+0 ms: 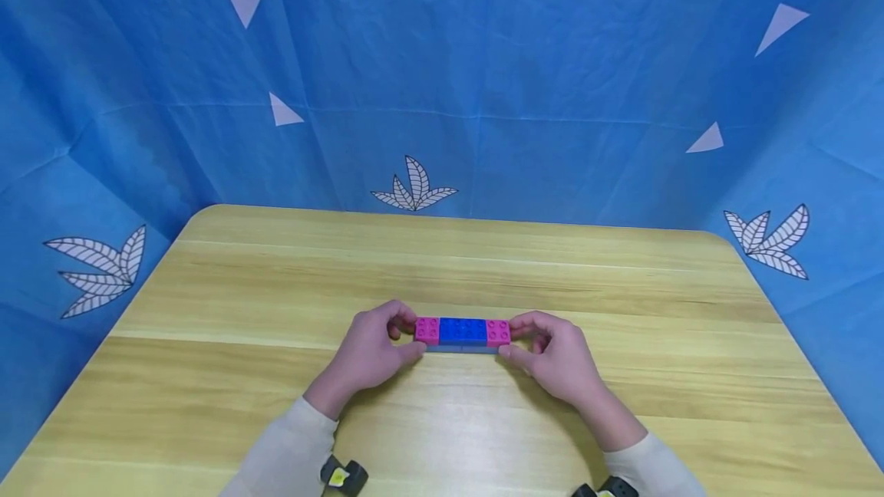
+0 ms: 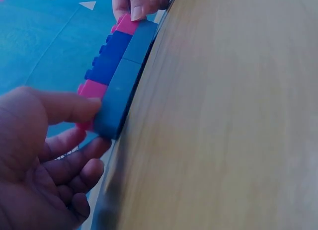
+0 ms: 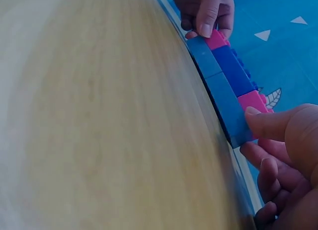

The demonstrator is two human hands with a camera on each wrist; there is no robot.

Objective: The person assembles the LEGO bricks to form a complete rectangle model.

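A two-layer row of toy building bricks lies crosswise between my hands in the head view. Its top layer has a dark blue brick (image 1: 463, 330) in the middle, with a left pink brick (image 1: 427, 330) and a right pink brick (image 1: 498, 332) at the ends. Below them run two lighter blue bricks (image 2: 117, 98) end to end, their seam showing in both wrist views. My left hand (image 1: 378, 347) pinches the left end between thumb and fingers. At the opposite end, my right hand (image 1: 558, 357) pinches the row likewise, thumb on the near side.
The wooden table (image 1: 442, 267) has rounded far corners. Behind it and along both sides hangs a blue cloth (image 1: 442, 44) printed with white triangles and leaves. Each sleeve bears a dark strap, such as the left wrist strap (image 1: 354, 477).
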